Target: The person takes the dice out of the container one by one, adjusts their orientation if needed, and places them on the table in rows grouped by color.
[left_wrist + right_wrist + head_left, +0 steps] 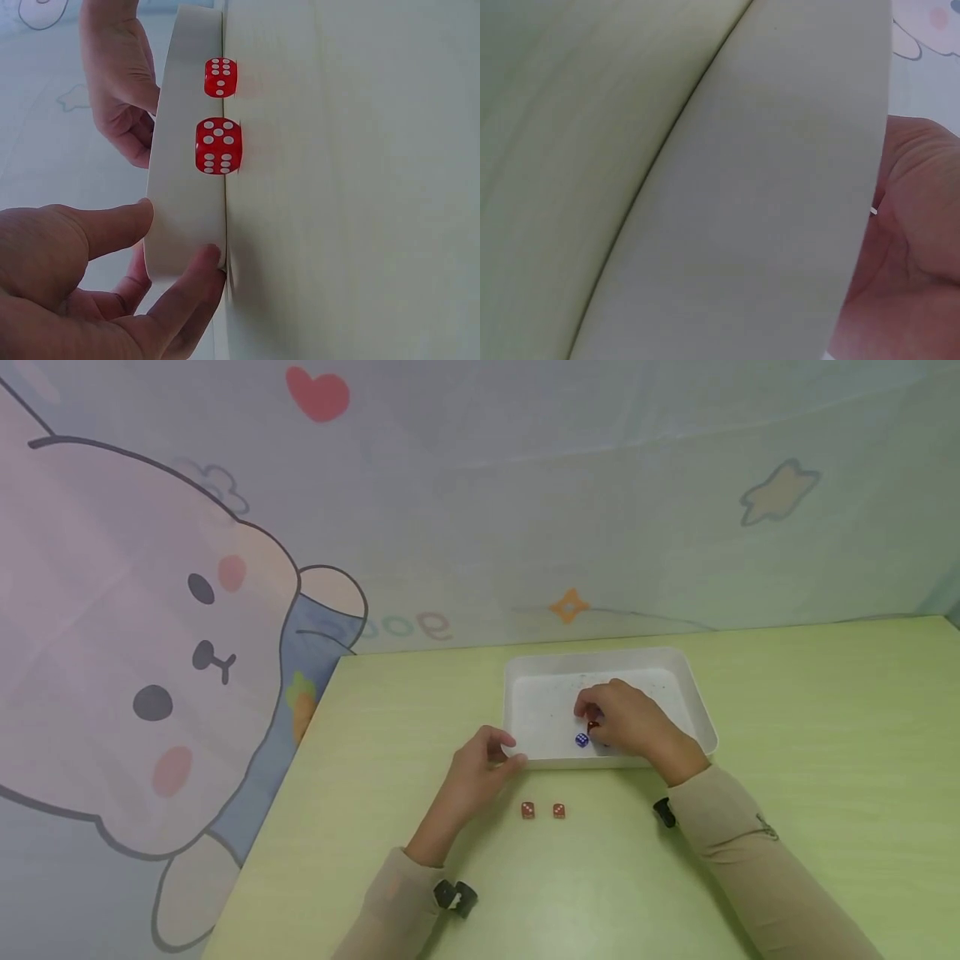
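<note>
A shallow white tray (611,763) stands on the table. My left hand (480,774) holds the tray's near left corner, with the thumb at the rim and fingers against the outer wall in the left wrist view. Inside the tray, my right hand (626,718) has its fingers curled at a dark red die (593,726), pinching it as far as shows. Beside that lies a blue die (582,740) with white dots; a bluish bit under the hand is mostly hidden. The tray wall (742,180) covers the right fingertips in the right wrist view.
Two red dice, one on the left (528,810) and one on the right (558,811), sit on the pale green table (810,760) before the tray. A printed cloth (525,510) hangs behind the table and along its left side.
</note>
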`<state>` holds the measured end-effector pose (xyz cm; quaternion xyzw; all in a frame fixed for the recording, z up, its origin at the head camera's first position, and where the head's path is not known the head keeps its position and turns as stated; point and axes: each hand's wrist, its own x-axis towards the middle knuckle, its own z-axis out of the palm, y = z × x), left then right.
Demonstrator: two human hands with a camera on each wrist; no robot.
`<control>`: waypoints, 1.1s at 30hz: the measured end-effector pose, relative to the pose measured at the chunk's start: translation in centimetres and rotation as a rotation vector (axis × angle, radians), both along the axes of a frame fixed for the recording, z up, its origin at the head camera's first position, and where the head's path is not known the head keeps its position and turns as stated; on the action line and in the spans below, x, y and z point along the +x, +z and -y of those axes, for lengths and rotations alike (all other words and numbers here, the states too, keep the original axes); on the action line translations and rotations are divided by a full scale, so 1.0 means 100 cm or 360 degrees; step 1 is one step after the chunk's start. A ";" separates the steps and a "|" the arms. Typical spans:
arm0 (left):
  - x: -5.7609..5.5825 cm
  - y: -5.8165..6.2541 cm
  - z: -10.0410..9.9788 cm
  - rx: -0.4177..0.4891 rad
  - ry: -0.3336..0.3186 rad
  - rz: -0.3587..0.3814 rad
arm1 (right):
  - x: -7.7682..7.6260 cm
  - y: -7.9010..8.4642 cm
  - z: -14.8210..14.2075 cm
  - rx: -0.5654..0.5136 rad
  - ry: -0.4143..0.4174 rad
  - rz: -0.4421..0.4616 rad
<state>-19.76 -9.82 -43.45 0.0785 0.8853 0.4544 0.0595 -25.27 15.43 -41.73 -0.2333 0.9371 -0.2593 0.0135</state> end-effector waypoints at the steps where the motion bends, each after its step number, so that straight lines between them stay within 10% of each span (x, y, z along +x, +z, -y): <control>1: 0.000 0.000 0.000 -0.0002 -0.0001 0.0000 | 0.000 0.000 0.000 -0.0004 -0.0002 0.0012; 14: 0.002 0.003 0.001 0.0007 -0.0020 0.0002 | 0.012 0.022 -0.005 0.0035 -0.0018 -0.0055; 33: 0.000 -0.001 0.003 0.0060 -0.0070 0.0038 | 0.083 0.043 -0.023 -0.0005 0.0128 -0.0239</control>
